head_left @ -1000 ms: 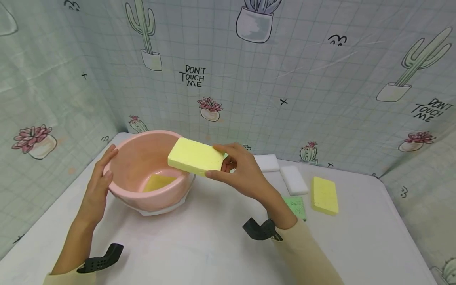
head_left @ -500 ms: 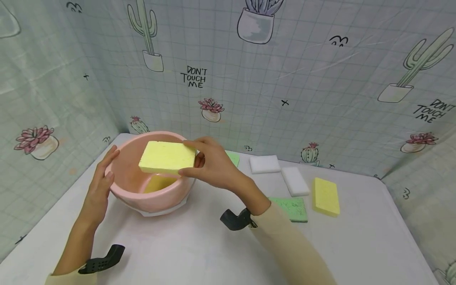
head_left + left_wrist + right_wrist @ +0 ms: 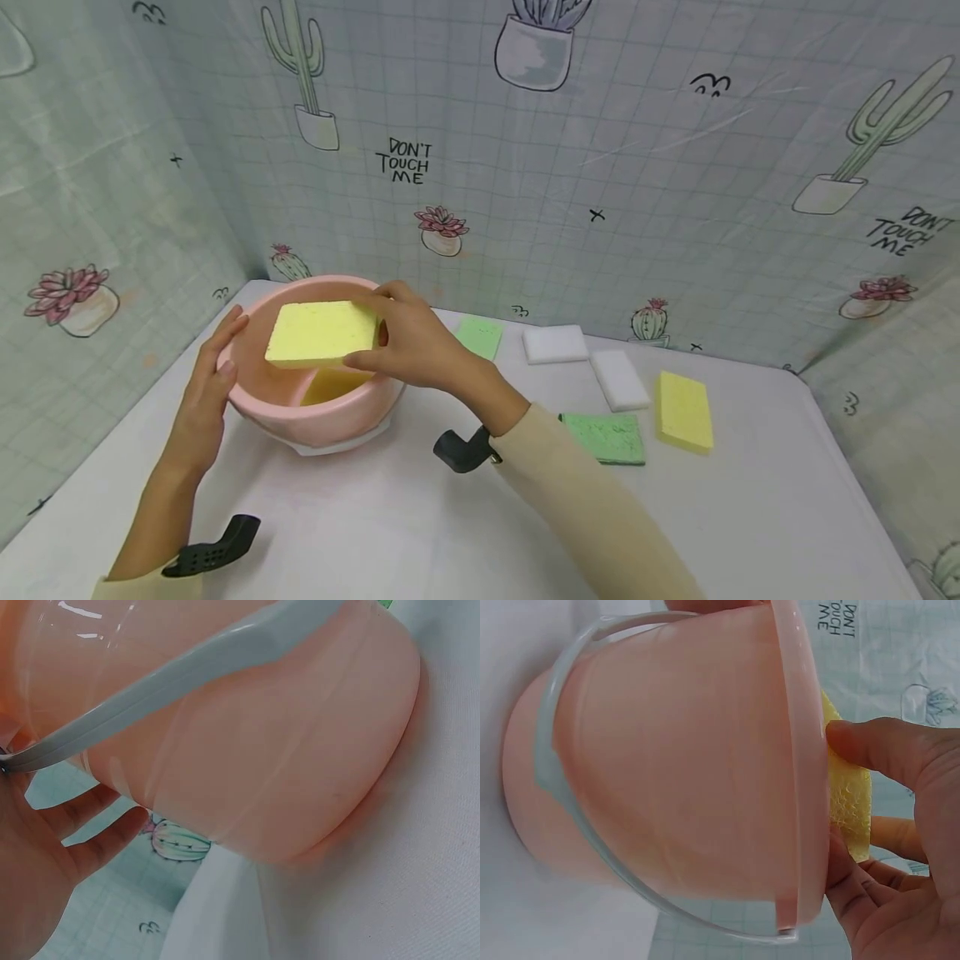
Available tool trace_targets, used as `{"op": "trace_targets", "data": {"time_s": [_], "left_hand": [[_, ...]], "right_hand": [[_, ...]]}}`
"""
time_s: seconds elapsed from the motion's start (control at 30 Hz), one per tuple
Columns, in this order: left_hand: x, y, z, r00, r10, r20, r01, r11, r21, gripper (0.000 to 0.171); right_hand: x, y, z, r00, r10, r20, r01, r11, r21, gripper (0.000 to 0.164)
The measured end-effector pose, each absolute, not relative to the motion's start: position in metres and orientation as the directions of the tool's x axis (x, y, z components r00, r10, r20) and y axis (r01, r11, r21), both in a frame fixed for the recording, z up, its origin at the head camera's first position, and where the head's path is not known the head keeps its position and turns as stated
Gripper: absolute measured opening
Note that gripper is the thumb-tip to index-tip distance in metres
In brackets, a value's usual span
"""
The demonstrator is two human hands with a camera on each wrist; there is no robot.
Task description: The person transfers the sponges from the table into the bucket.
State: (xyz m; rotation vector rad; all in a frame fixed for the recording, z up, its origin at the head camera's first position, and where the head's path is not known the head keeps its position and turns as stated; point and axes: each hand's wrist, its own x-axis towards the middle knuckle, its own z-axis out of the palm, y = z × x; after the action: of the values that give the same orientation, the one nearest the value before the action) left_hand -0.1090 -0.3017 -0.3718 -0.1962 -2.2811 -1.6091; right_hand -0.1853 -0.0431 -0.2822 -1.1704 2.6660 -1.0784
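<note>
A pink bucket [image 3: 322, 421] with a pale grey handle [image 3: 585, 814] stands at the table's left. My left hand [image 3: 202, 400] rests against its left side, fingers fairly straight at the rim; the left wrist view shows fingers [image 3: 105, 840] touching the outer wall. My right hand [image 3: 408, 337] pinches a thick yellow sponge [image 3: 318, 332] by its right end, between thumb and fingers. That sponge is over the bucket's mouth, and the right wrist view has it at the rim [image 3: 806, 750]. Inside the bucket, another yellow piece [image 3: 330, 386] is partly visible.
On the white table [image 3: 360, 525], right of the bucket, lie a light green sponge [image 3: 478, 336], two white sponges [image 3: 555, 344], a green sponge [image 3: 604, 437] and a yellow sponge [image 3: 683, 412]. A printed cloth [image 3: 480, 167] hangs close behind the table.
My right hand has moved left with the yellow sponge, from beside the bucket's right rim to over its mouth. My left hand stays at the bucket's side.
</note>
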Motion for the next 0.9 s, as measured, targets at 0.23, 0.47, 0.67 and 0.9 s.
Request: {"op": "trace_targets", "data": {"time_s": [0.23, 0.47, 0.67, 0.9], "left_hand": [[-0.109, -0.301, -0.372, -0.93, -0.088, 0.356, 0.3, 0.373, 0.878, 0.055], [-0.11, -0.299, -0.371, -0.933, -0.099, 0.347, 0.292, 0.361, 0.886, 0.055], [-0.109, -0.298, -0.37, -0.936, -0.106, 0.335, 0.278, 0.36, 0.89, 0.055], [-0.11, -0.298, -0.37, -0.933, -0.1, 0.346, 0.289, 0.365, 0.885, 0.054]], "right_hand": [[-0.191, -0.057, -0.285, -0.703, -0.683, 0.196, -0.652, 0.511, -0.56, 0.061], [-0.191, -0.071, -0.286, -0.694, -0.694, 0.189, -0.672, 0.532, -0.515, 0.061], [-0.19, -0.076, -0.284, -0.708, -0.689, 0.158, -0.657, 0.559, -0.507, 0.066], [-0.192, -0.081, -0.284, -0.705, -0.694, 0.147, -0.651, 0.552, -0.522, 0.061]]}}
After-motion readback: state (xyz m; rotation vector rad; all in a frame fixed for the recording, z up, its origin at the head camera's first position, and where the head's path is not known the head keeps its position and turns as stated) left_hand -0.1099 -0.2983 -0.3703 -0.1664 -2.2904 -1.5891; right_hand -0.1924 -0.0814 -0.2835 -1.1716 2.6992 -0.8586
